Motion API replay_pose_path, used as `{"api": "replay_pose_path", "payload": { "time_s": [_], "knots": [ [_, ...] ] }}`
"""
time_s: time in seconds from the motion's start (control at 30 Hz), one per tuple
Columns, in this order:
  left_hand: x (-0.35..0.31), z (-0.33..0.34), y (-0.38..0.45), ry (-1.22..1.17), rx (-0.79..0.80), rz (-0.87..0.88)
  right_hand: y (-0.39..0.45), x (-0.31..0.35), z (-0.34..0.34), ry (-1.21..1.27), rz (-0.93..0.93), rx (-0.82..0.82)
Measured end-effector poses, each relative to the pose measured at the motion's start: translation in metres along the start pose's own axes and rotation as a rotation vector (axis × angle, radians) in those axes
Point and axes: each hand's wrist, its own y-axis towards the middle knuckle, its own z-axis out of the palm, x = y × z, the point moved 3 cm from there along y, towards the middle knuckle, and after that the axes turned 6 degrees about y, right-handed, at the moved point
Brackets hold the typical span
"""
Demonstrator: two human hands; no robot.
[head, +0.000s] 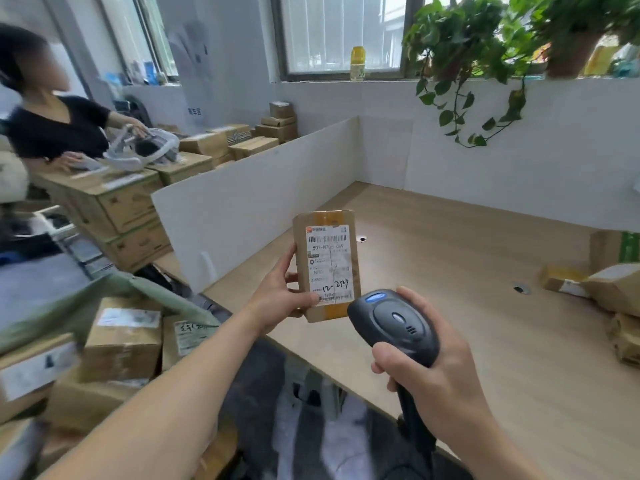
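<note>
Stacked cartons (pixel 128 209) fill the 9 o'clock side beyond the white partition (pixel 256 206). All are closed, so what is inside cannot be told. A second person (pixel 55 129) at 10 o'clock has hands on a grey-white bundle (pixel 145 150) lying on top of them. Nearer, at 8 o'clock, labelled boxes (pixel 124 337) sit low beside the bench (pixel 485 258), also shut. At 3 o'clock a few loose parcels (pixel 613 289) lie on the bench at its right side, taped and crumpled. The bench is a pale wood top running from 6 o'clock up to the white walls at 1 o'clock, with two cable holes (pixel 521 289) in it. Above the wall at 12 o'clock a windowsill carries trailing plants (pixel 464 64) and a yellow bottle (pixel 357 62). Open wood stretches from the partition across to the loose parcels, and the bench's near edge runs diagonally under the hands. The left hand (pixel 280 292) holds the parcel (pixel 327 258) upright at centre, over that near edge, with its label facing the camera. Its fingers (pixel 289 261) are clamped on the parcel's left side and the thumb lies on the lower label. The right hand (pixel 443 372) at 5 o'clock has its fingers wrapped tight on the handle of the scanner (pixel 394 323), whose head sits just below and right of the parcel.
</note>
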Motion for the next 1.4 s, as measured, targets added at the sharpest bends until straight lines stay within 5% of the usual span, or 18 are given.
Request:
{"api": "replay_pose_path", "payload": {
  "time_s": [0.53, 0.93, 1.4],
  "knots": [
    [0.091, -0.231, -0.012, -0.047, -0.29, -0.063, 0.071, -0.042, 0.233, -0.015, 0.016, 0.252],
    [0.119, -0.301, -0.051, -0.003, -0.48, -0.147, 0.091, -0.049, 0.293, 0.025, 0.064, 0.461],
    [0.128, -0.301, -0.093, -0.023, -0.59, -0.187, 0.079, -0.043, 0.304, 0.116, 0.097, 0.524]
  ]
}}
